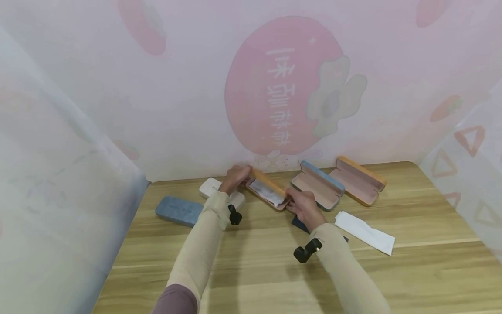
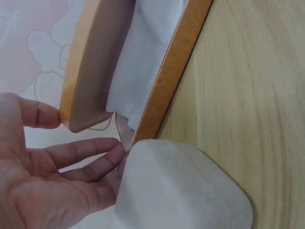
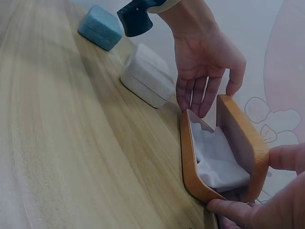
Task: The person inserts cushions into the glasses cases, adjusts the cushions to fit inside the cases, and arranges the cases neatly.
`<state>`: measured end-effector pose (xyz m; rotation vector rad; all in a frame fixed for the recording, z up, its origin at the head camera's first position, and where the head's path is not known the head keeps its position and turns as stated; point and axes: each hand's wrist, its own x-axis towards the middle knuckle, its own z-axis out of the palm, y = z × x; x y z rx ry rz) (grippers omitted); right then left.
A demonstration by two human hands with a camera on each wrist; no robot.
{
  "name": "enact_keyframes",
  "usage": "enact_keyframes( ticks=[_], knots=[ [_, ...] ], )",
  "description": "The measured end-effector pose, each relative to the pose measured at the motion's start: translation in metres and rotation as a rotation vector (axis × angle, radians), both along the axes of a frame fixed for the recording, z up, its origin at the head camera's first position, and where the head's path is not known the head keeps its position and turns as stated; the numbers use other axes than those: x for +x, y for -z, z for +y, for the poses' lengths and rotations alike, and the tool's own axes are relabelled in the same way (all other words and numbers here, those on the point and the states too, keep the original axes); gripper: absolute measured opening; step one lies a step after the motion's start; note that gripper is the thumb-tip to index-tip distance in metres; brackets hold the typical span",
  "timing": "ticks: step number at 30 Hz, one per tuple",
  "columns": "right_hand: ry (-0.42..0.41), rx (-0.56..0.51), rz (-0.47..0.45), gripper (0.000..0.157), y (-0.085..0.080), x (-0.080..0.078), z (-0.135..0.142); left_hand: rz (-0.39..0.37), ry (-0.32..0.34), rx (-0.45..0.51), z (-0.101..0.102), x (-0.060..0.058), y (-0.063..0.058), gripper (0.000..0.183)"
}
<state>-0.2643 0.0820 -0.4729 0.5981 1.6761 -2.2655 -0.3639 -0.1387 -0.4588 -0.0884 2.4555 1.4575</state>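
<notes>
A partly open orange glasses case [image 1: 270, 183] lies near the wall with a pale cloth [image 3: 217, 157] inside it. At its left end my left hand [image 1: 236, 177] holds it, thumb on the lid's end and fingers against the base, as the left wrist view shows. My right hand [image 1: 307, 206] grips the other end, thumb and fingers on lid and base. Whether glasses lie under the cloth is hidden. Close by the left hand sits a closed white glasses case [image 2: 183, 188], partly covered by the wrist in the head view.
A closed blue case [image 1: 178, 210] lies at the left. Toward the right stand an open blue case [image 1: 313, 188] and an open orange case [image 1: 354, 183], both pink-lined. A folded white cloth [image 1: 365, 232] and a dark cloth [image 1: 299, 224], partly under the right arm, lie before them.
</notes>
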Motion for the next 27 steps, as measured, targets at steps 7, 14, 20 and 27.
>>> enact_keyframes(
  ticks=[7, 14, 20, 27],
  knots=[
    [-0.034, 0.068, 0.011, 0.062, -0.001, -0.003, -0.001, 0.102, -0.108, -0.079, -0.002, -0.008, 0.000, 0.023],
    [-0.029, 0.165, 0.023, 0.070, 0.014, 0.000, -0.007, 0.112, -0.056, -0.315, -0.002, -0.010, 0.015, 0.035],
    [-0.012, 0.231, 0.070, 0.049, 0.022, -0.002, -0.011, 0.165, -0.024, -0.278, -0.006, -0.011, 0.020, 0.031],
    [-0.022, 0.206, 0.063, 0.038, 0.022, -0.006, -0.016, 0.192, 0.015, -0.330, -0.012, -0.006, 0.022, 0.027]
  ],
)
